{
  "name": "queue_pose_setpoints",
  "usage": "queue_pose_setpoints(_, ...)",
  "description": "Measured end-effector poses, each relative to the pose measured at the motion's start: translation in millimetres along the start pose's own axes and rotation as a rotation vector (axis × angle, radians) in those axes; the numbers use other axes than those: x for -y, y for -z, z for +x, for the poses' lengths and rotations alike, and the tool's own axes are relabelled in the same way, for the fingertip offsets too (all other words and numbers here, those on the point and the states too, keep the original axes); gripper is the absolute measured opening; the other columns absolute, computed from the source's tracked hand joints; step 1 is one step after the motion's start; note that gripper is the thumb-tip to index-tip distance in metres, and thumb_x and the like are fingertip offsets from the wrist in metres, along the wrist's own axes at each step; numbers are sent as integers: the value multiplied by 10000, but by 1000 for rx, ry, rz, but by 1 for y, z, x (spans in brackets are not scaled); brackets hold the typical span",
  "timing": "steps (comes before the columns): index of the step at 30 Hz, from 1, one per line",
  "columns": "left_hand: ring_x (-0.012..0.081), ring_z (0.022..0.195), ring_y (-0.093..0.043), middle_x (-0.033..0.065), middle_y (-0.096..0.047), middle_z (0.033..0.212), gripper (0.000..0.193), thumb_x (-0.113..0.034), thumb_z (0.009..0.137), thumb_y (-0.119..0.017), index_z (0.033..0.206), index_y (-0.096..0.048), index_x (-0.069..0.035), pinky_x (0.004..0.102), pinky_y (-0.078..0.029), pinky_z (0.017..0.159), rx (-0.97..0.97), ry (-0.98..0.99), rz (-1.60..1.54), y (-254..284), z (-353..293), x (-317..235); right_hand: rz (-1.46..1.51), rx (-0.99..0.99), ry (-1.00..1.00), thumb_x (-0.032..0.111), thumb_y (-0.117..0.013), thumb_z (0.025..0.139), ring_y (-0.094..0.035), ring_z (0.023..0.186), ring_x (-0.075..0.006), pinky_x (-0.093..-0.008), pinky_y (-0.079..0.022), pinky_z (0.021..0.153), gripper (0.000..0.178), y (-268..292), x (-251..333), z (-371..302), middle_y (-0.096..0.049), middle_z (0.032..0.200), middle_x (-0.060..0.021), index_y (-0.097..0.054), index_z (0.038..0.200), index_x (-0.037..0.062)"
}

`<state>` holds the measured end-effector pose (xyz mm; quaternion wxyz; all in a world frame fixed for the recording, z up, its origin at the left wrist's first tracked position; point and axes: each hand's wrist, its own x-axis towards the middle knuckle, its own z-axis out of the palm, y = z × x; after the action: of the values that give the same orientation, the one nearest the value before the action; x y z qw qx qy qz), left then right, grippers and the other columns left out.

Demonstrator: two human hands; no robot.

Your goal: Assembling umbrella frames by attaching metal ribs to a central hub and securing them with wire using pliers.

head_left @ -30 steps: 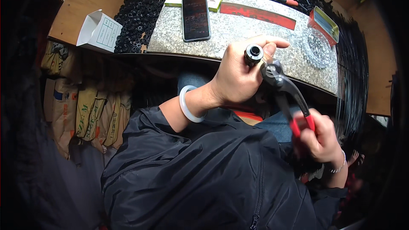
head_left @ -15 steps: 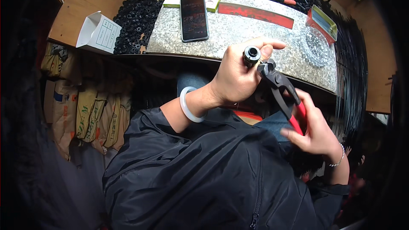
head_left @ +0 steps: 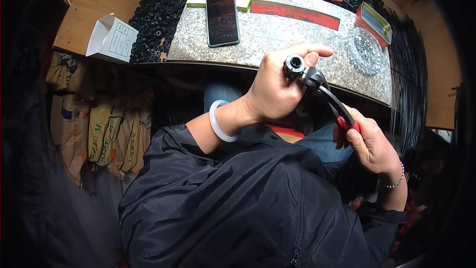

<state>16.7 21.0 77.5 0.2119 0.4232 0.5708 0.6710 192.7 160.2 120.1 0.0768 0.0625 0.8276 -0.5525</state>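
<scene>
My left hand [head_left: 275, 89] is closed around a dark cylindrical tube [head_left: 294, 64] with a silvery ring at its open end, which points up. The index finger reaches out to the right, and a white bangle circles that wrist. My right hand [head_left: 373, 141] grips the red handles of black-headed pincers [head_left: 314, 77]. The pincer jaws sit against the right side of the tube's end, by my left thumb. Whatever the jaws bite on is too small to make out. Both hands are above my lap, in front of the table edge.
On the speckled board [head_left: 193, 52] are a phone [head_left: 222, 19], a red strip [head_left: 295, 14] and a clear glass dish [head_left: 368, 52]. Around it lie black star-shaped parts [head_left: 157, 27], black tubes, a white box [head_left: 113, 38], an orange-green box [head_left: 373, 24] and long black rods [head_left: 409, 79].
My right hand has squeezed the pincer handles together, and they have turned so the jaws lie against the tube's side. My left hand keeps its hold, almost still.
</scene>
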Motion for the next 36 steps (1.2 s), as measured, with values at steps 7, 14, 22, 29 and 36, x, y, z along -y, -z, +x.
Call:
queue_pose_setpoints(7, 46, 556, -407, 10, -506, 613, 209, -125, 934, -488, 1015, -633, 1, 224, -343, 498, 18, 3, -15, -6, 2, 4, 502, 48, -304, 313, -421, 977, -444, 510, -64, -218, -370, 466, 390, -25, -23, -2, -505, 591, -13, -544, 783, -3)
queue_pose_setpoints(14, -16, 479, -280, -117, -343, 520, 227, -95, 948, -460, 1045, -640, 3, 195, -195, 434, -119, 73, -130, -3, 4, 6, -484, -625, -54, 129, -584, 862, -471, 552, -194, -327, -389, 551, 193, 57, -80, 41, -484, 582, -106, -519, 764, -24)
queue_pose_setpoints(22, -4, 485, -307, -94, -363, 524, 210, -76, 932, -480, 1043, -642, -4, 198, -231, 431, -75, 12, 9, -14, 5, -2, -997, -479, -578, 302, -655, 814, -629, 853, -325, -407, -489, 727, 264, 125, -96, 85, -654, 871, -173, -641, 885, 48)
queue_pose_setpoints(29, 6, 513, -352, -54, -418, 551, 180, -64, 919, -502, 1012, -644, -4, 208, -267, 447, -58, -59, 50, -12, 8, -4, -995, -554, -521, 225, -639, 803, -624, 803, -333, -400, -473, 674, 202, 123, -105, 86, -636, 803, -187, -645, 871, 35)
queue_pose_setpoints(36, 13, 531, -379, -34, -459, 575, 174, -55, 910, -506, 1005, -640, 4, 204, -296, 463, -45, -54, 32, -14, 11, -3, -942, -890, -345, 206, -608, 823, -624, 763, -306, -376, -476, 658, 179, 120, -100, 67, -634, 826, -149, -640, 954, 88)
